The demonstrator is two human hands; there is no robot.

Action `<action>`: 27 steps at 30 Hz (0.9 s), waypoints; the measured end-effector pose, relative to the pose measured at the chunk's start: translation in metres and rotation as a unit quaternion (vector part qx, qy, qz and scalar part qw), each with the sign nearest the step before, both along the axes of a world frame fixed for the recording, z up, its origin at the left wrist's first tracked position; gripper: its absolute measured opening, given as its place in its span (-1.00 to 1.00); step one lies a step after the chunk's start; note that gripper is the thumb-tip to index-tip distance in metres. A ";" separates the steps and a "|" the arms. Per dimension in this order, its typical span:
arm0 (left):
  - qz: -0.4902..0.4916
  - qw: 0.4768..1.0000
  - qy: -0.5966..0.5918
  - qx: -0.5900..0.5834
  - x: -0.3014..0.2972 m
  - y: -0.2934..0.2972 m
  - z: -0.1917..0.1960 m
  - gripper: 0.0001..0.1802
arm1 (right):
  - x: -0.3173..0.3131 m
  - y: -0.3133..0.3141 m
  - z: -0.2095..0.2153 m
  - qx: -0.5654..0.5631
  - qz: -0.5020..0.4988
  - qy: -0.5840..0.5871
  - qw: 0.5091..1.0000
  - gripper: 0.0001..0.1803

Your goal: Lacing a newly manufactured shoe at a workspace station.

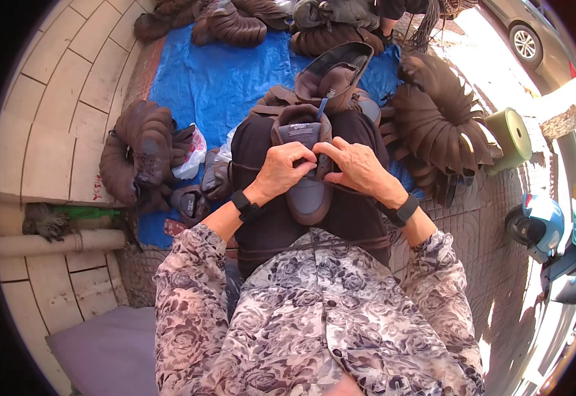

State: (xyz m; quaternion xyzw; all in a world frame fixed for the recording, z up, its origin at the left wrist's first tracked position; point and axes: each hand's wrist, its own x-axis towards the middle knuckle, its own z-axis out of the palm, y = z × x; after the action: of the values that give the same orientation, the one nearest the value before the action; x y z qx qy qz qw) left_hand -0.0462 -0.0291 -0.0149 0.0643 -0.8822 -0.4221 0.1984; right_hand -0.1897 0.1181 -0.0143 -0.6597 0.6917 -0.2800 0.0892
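A grey-brown shoe (pixel 309 199) rests on my lap, its toe toward me and its grey tongue (pixel 303 134) standing up. My left hand (pixel 287 170) is closed over the lacing area, thumb and forefinger pinched together; whatever is between them is too small to make out. From the other side, my right hand (pixel 359 170) grips the shoe's eyelet edge with bent fingers and thumb. The fingertips of both hands nearly meet over the shoe. Beyond it, a second brown shoe (pixel 331 74) lies tilted with its opening showing, and a thin blue strip (pixel 322 107) sticks up between the two.
Coiled bundles of brown shoes or shoe parts (pixel 441 112) lie around a blue tarp (pixel 192 82), with another bundle (pixel 136 152) at left. Right stand a green spool (pixel 509 140), a blue scooter (pixel 542 221) and a parked car (pixel 525 39). Another person's arm (pixel 388 25) shows at the top.
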 end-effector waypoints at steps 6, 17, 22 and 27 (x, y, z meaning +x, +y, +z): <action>-0.049 0.997 0.031 -0.044 -0.001 -0.004 -0.005 -0.90 | 0.003 0.000 -0.004 0.006 -0.029 0.026 0.999 -0.42; -0.117 0.949 0.043 -0.289 -0.008 0.000 -0.007 -0.95 | 0.004 -0.002 -0.004 0.011 -0.026 0.009 1.000 -0.52; -0.012 0.860 0.015 -0.510 0.006 -0.001 0.013 -0.94 | 0.006 -0.004 -0.003 0.013 -0.018 -0.027 0.999 -0.52; 0.024 0.895 0.039 -0.443 0.009 -0.016 0.022 -0.95 | 0.007 -0.006 -0.001 0.006 -0.030 -0.030 0.999 -0.52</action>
State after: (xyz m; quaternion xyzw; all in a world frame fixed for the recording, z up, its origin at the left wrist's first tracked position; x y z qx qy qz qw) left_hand -0.0375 -0.0447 0.0066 -0.0253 -0.9676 0.0154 0.2507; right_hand -0.1827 0.1117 -0.0151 -0.6292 0.7098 -0.2986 0.1053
